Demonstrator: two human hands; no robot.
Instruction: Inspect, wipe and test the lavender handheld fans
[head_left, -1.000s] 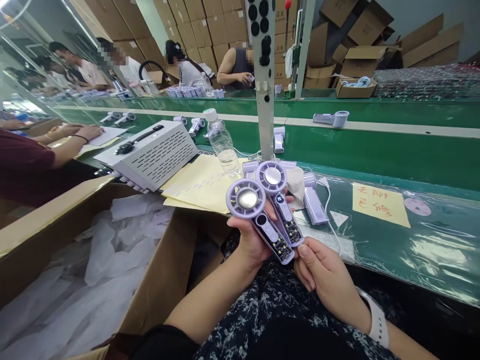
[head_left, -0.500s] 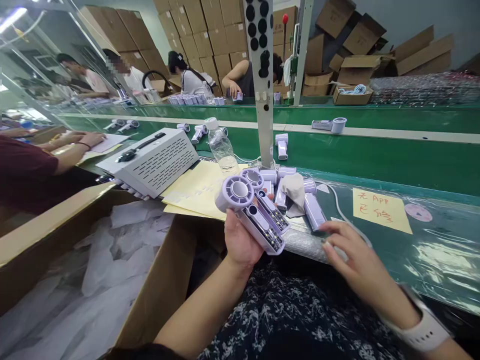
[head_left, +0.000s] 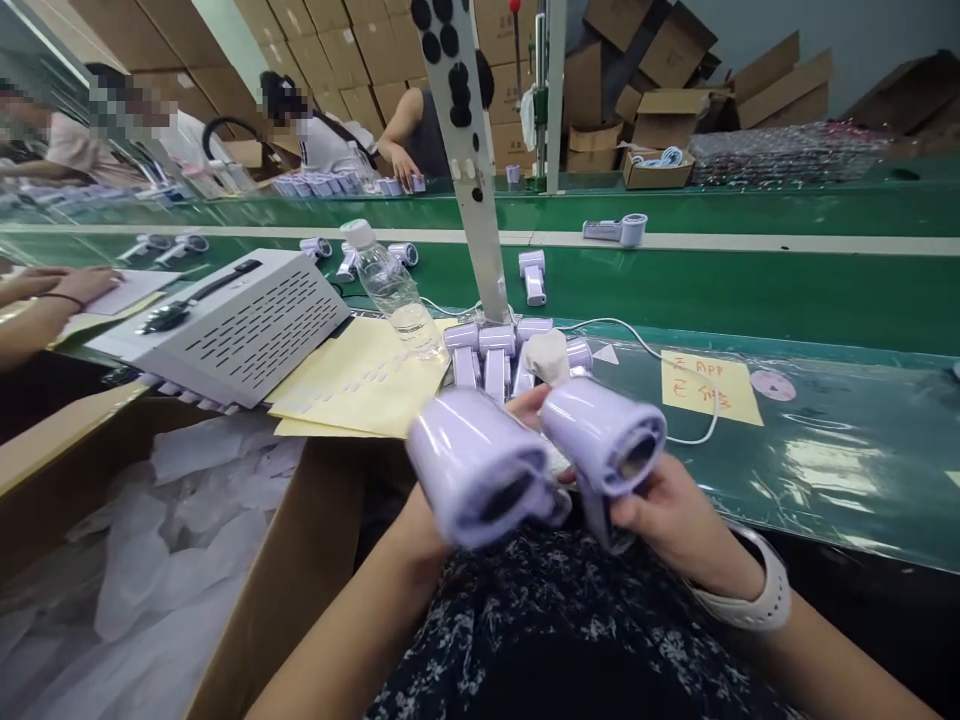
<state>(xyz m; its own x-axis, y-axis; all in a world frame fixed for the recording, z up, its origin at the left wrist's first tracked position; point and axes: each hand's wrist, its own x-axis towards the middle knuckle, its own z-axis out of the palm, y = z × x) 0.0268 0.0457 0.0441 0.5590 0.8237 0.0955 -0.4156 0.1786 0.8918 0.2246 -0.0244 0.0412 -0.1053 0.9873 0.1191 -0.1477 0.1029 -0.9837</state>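
Note:
Two lavender handheld devices with round barrel heads are close in front of me. The left device point(head_left: 476, 460) is at my left hand point(head_left: 431, 515), which is mostly behind it; its handle is hidden or blurred. My right hand point(head_left: 671, 515) is wrapped round the handle of the right device point(head_left: 600, 430), whose open ring faces down and right. Just beyond them, several more lavender devices point(head_left: 496, 350) lie grouped on the bench, with a crumpled whitish cloth point(head_left: 547, 355) on top of them.
On the left stand a grey vented metal box point(head_left: 240, 320), a leaning clear bottle point(head_left: 394, 290) and yellow paper point(head_left: 360, 385). A carton of white wrapping point(head_left: 187, 510) is lower left. A metal post point(head_left: 476, 190) rises behind the bench. People work further back.
The view has shifted right. The two devices have been turned over and moved apart, and my right hand has come in from the bench and taken one of them.

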